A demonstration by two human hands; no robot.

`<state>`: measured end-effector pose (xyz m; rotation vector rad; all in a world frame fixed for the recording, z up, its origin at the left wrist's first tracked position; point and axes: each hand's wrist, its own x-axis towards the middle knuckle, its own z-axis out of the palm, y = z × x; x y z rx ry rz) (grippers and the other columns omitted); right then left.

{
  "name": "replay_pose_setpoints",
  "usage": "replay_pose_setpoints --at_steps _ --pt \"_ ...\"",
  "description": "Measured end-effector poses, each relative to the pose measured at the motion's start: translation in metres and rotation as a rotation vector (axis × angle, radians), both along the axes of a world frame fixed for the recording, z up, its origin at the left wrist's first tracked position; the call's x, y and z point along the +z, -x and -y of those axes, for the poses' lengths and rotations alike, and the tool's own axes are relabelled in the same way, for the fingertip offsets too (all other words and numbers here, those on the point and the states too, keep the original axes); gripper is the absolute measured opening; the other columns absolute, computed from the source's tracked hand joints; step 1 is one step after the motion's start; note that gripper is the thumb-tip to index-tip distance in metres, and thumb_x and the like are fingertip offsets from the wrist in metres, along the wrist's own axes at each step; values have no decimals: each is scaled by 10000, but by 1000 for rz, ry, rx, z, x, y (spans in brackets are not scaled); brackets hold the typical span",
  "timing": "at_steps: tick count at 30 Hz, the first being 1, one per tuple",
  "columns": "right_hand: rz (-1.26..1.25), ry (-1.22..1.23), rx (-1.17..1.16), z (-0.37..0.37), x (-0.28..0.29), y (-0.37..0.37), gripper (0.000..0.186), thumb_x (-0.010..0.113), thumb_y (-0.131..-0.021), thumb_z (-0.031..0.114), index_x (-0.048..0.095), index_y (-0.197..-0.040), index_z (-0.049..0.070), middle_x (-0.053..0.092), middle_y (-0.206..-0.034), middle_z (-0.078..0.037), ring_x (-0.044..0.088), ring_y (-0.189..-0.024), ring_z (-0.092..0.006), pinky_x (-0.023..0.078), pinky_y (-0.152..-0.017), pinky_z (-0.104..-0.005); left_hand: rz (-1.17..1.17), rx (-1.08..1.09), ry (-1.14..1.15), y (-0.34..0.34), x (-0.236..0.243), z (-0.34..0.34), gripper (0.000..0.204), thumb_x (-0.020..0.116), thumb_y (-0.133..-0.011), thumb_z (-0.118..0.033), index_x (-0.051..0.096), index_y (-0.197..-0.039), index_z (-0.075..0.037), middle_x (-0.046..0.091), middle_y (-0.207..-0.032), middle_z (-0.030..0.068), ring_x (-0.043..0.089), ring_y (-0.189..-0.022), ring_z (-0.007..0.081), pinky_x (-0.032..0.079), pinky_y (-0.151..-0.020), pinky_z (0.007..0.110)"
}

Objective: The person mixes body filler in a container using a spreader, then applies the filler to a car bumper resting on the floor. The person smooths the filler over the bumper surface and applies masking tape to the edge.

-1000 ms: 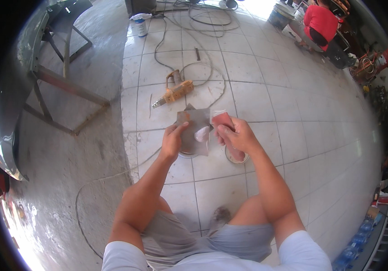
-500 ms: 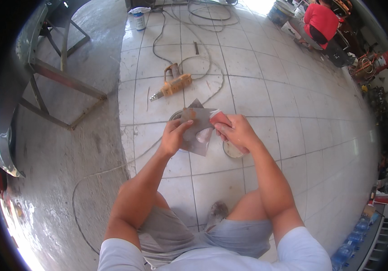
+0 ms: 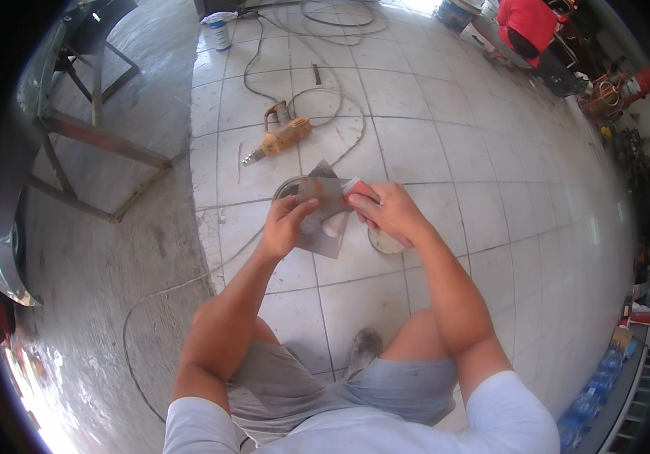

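My left hand grips a flat grey sheet by its left edge, thumb on top. On the sheet lies a pale, whitish dollop of paste, and a brownish stain marks its upper left. My right hand is closed around a red tube, its white end pointing over the sheet's upper right corner. Below the sheet, an open round can shows only part of its rim. A round, pale lid lies on the floor under my right hand, partly covered by it.
An orange heat gun rests on the tiled floor ahead, its cord looping away. Farther off are a small dark bar and a white-and-blue container. A metal stand is at left. Someone in red crouches far right; water bottles line the lower right.
My right thumb has shifted forward over the red tube and now covers more of it. The whole view has swung slightly; the sheet stays in my left hand.
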<state>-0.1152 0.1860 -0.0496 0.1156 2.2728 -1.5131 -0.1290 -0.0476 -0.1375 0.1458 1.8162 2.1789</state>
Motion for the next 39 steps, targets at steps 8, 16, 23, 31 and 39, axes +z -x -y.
replay_pose_setpoints --at_steps 8,16,23,31,39 --pt "5 -76 61 -1 -5 -1 239 648 -1062 202 740 -1090 -17 676 -818 -43 618 -694 -130 512 -632 -295 81 -8 95 -1 -6 1 372 673 -1003 -310 747 -1035 53 688 -827 37 586 -742 113 456 -651 276" --pt "318 -135 -129 -119 -189 -22 441 631 -1063 379 694 -1241 -19 763 -1007 -171 739 -979 -288 572 -891 -428 524 221 -178 6 -7 16 356 645 -1008 -280 675 -1232 -4 700 -1177 149 703 -937 251 582 -796 353" --pt "451 -840 9 -80 -204 -24 906 732 -967 473 300 -1640 47 339 -1671 -265 417 -1492 -410 376 -1201 -485 656 185 -731 13 -9 35 416 536 -1068 -296 618 -1355 -5 724 -1290 146 709 -1149 311 538 -1069 443" --pt "148 1077 -609 71 63 -46 824 838 -924 202 351 -1572 56 549 -1481 -127 532 -1389 -279 460 -1132 -430 788 243 -878 -50 210 -27 450 494 -1091 -292 545 -1451 -27 655 -1393 119 634 -1257 286 480 -1112 434" --pt "-388 235 -628 27 447 -60 501 672 -852 -102 636 -1316 83 700 -1213 -101 675 -1118 -283 553 -938 -387 67 577 124 -87 535 30 408 532 -1126 -313 605 -1377 0 712 -1190 100 628 -1080 172 482 -963 313"
